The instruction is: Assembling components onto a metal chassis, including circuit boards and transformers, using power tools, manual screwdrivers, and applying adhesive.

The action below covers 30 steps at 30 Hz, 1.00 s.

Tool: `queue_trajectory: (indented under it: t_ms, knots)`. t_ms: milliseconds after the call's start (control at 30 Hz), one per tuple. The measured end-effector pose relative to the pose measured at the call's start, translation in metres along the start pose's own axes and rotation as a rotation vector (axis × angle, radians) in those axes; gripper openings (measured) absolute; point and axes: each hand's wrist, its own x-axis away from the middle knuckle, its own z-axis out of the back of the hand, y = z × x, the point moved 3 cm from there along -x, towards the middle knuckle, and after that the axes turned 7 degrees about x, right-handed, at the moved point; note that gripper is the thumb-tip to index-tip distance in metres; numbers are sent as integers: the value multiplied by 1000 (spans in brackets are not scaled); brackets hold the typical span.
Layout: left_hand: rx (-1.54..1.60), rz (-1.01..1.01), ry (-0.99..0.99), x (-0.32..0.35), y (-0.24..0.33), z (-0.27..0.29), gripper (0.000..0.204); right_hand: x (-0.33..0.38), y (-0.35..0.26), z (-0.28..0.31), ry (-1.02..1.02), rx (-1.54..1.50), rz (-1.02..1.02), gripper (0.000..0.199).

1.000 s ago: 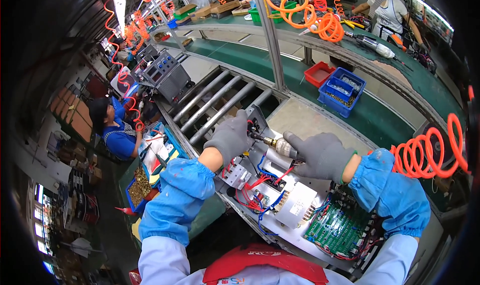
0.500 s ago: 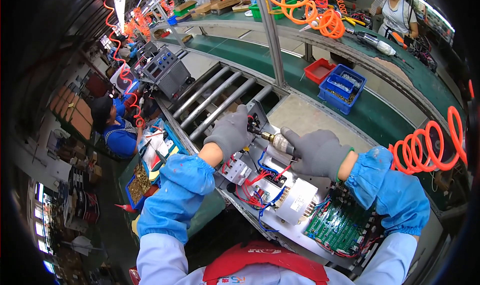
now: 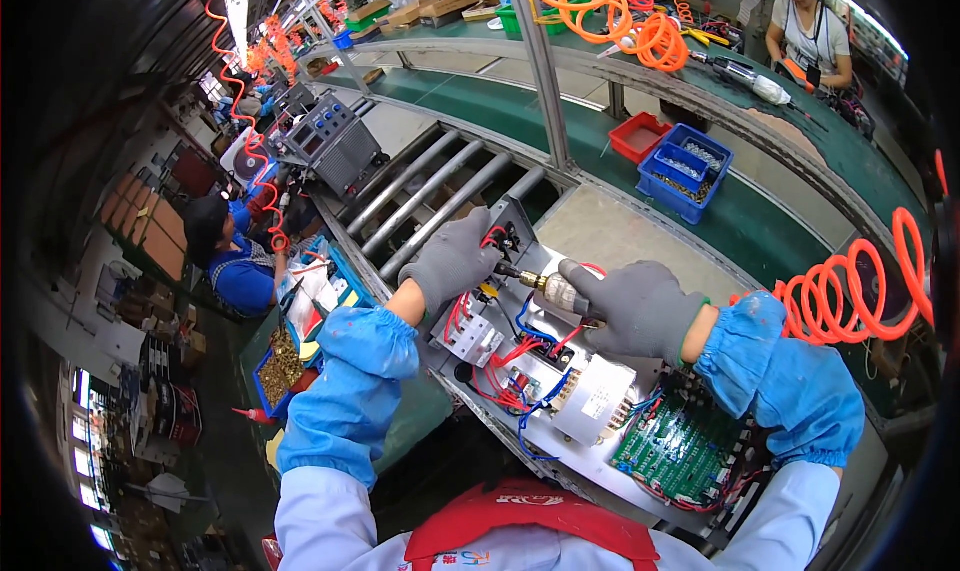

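Head view: right hand (image 3: 645, 311) closed around the screwdriver (image 3: 562, 293), its shaft pointing toward the left fingers. Left hand (image 3: 455, 259) curled at the upright panel (image 3: 516, 226); what those fingertips grip is hidden, cannot tell. Below both sets of fingers: open metal chassis (image 3: 625, 476), holding red and blue wires (image 3: 525, 349), a pale boxy component (image 3: 593, 399) and, nearest the wearer's right sleeve, a green circuit board (image 3: 680, 441). Beyond the right fingers: blue bin (image 3: 680, 203), divided, silver-coloured small parts in one section, brass-coloured in another; red bin (image 3: 638, 139) just beside it, contents unclear. Well left of the left fingers: second blue bin (image 3: 283, 404), heaped with brass-coloured small parts.
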Motion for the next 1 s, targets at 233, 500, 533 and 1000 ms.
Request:
queue_trajectory:
  t_ms: [233, 500, 533, 1000]
  knots:
    - [-14, 43, 4, -2, -4, -2, 33, -7, -6, -7, 33, 5, 8, 73]
    - [24, -8, 19, -4, 9, 1, 31, 1, -8, 2, 5, -43, -69, 74]
    - [23, -45, 44, -7, 10, -2, 31, 3, -2, 2, 3, -54, -63, 75]
    - [-76, -117, 83, 7, 6, -7, 33, 166, 281, 44, 891, -1704, -858, 27]
